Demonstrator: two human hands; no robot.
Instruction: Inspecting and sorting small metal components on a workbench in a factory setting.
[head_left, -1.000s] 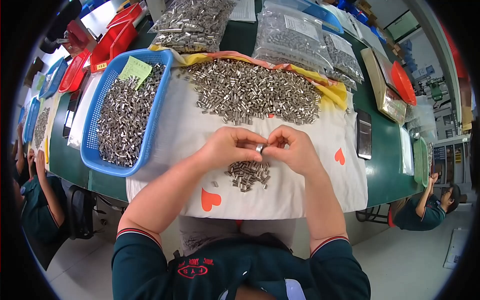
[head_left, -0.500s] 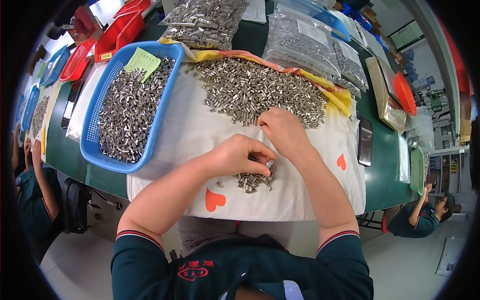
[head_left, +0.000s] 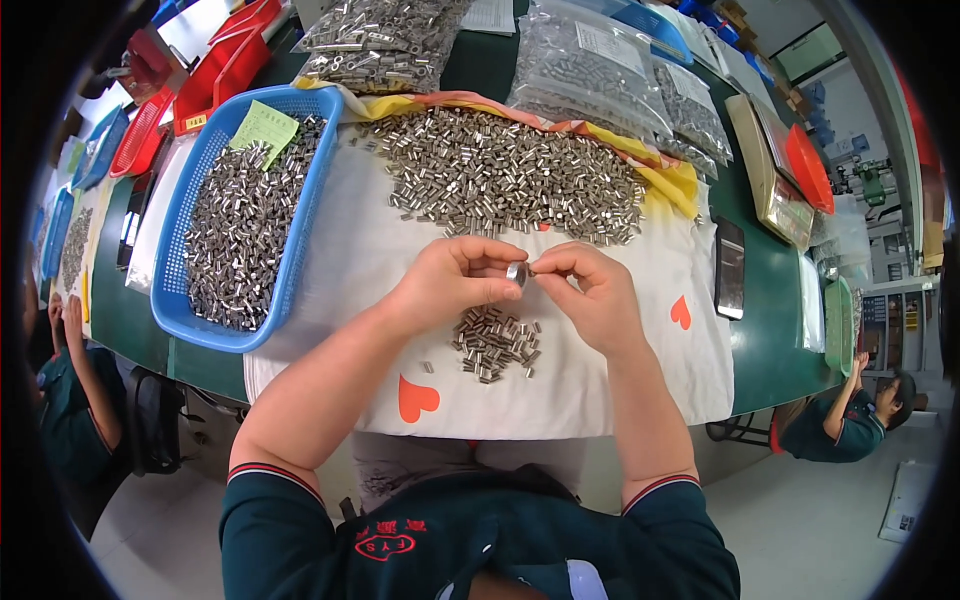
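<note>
My left hand (head_left: pixel 450 285) grips a short, round metal piece (head_left: pixel 516 273) between thumb and fingers, its shiny rim turned toward the right. Against that side, my right hand (head_left: pixel 597 295) pinches a small metal piece mostly hidden by the fingertips; whether it sits inside the round piece I cannot tell. Just below both hands, a small pile of metal cylinders (head_left: pixel 493 345) lies on the white cloth (head_left: pixel 330 330). Beyond them spreads a large heap of similar cylinders (head_left: pixel 510 175).
At left stands a blue basket (head_left: pixel 225 338) full of metal cylinders, a green note (head_left: pixel 265 130) on top. Plastic bags of metal parts (head_left: pixel 590 75) line the back. A phone (head_left: pixel 730 270) lies at right on the green table (head_left: pixel 770 345). Other people sit on both sides.
My right hand has drawn back from the big heap to meet my left. The left hand has lifted away from the small pile, turning the round piece toward the right.
</note>
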